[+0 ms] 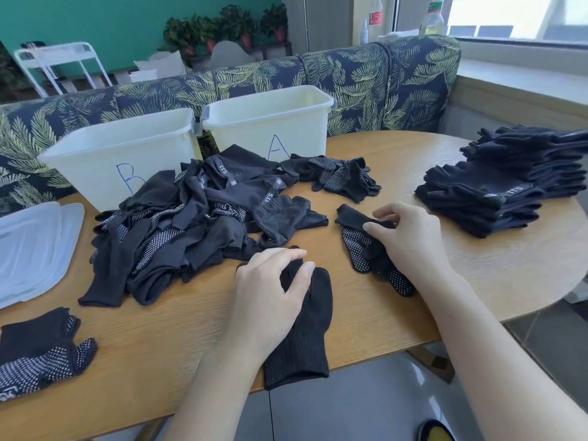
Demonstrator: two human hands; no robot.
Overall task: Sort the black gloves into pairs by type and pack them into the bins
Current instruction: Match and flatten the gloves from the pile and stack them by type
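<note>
A loose heap of black gloves [191, 224] lies mid-table in front of two white bins, bin B [127, 154] on the left and bin A [270, 122] on the right. My left hand [270, 288] pinches the finger end of a plain black knit glove [305, 338] that lies flat at the table's front edge. My right hand [410, 237] holds a white-dotted black glove [366, 246] on the table, fingers curled over its cuff. A neat stack of black gloves [509, 183] sits at the right. More dotted gloves lie behind [340, 176] and at the front left [41, 354].
Clear plastic lids [31, 249] lie at the left edge of the wooden table [509, 265]. A leaf-patterned sofa back [381, 81] runs behind the bins. The table's front edge is close to my body, with grey floor [350, 409] below.
</note>
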